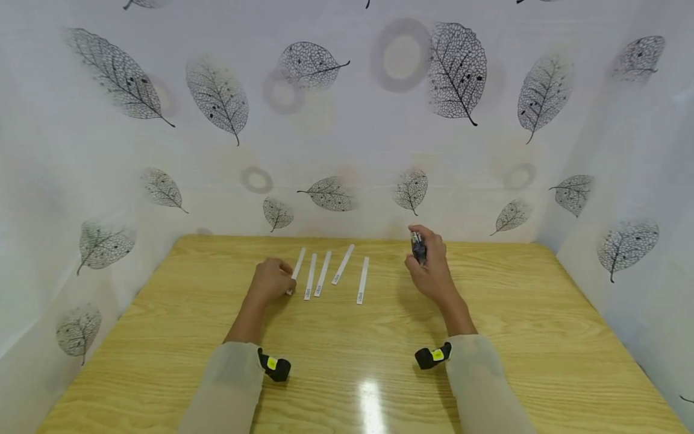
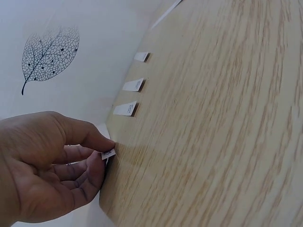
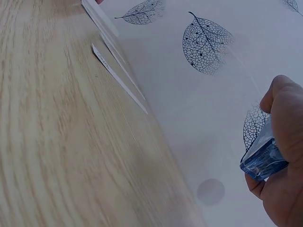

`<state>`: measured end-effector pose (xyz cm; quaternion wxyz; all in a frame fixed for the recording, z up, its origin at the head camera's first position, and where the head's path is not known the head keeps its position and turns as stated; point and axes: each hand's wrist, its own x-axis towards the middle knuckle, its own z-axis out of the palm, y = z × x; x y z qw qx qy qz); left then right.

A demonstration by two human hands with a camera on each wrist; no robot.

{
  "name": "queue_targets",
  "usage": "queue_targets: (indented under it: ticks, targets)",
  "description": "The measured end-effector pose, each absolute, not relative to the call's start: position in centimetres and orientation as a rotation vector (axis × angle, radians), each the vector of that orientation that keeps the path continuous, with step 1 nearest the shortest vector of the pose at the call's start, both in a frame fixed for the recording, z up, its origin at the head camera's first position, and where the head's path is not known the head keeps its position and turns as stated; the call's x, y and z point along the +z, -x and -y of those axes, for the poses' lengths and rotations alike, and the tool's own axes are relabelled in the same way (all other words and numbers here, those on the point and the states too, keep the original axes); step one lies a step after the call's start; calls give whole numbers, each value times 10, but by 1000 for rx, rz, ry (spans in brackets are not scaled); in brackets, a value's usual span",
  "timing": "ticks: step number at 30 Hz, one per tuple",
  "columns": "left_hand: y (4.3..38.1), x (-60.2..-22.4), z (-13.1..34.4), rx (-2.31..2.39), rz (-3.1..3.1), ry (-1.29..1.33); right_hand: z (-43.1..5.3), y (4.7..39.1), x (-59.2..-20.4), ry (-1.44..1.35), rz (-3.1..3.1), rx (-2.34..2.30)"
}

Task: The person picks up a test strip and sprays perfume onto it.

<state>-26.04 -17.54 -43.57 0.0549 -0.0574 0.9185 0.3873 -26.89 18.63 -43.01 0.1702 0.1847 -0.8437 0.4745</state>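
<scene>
At the left end of a row of white paper test strips, my left hand (image 1: 271,279) pinches the printed lower end of one strip (image 2: 109,153) between thumb and index finger. Its other fingers are curled behind, as the left wrist view shows. To its right, several more strips (image 1: 323,274) lie side by side on the table, and the rightmost strip (image 1: 363,280) is set a little apart. My right hand (image 1: 434,271), raised over the back right, grips a small bluish clear glass spray bottle (image 3: 264,158), its index finger at the silver top (image 1: 415,236).
The light wood-grain table (image 1: 347,349) ends at the back against a pale curtain (image 1: 347,144) printed with dark leaves, which also hangs on both sides. Black wrist cameras (image 1: 275,366) are strapped at both sleeves. Light glares off the table's front.
</scene>
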Motion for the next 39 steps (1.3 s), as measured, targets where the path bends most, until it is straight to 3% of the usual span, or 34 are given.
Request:
queue_targets:
  ticks: [17,39]
  targets:
    - [264,-440,178,1345,-2811,52,-183,269,-430,-514,2406,1223]
    - [251,-419,128,1888,-2320,23,-174,265,-431,-522,2393,1133]
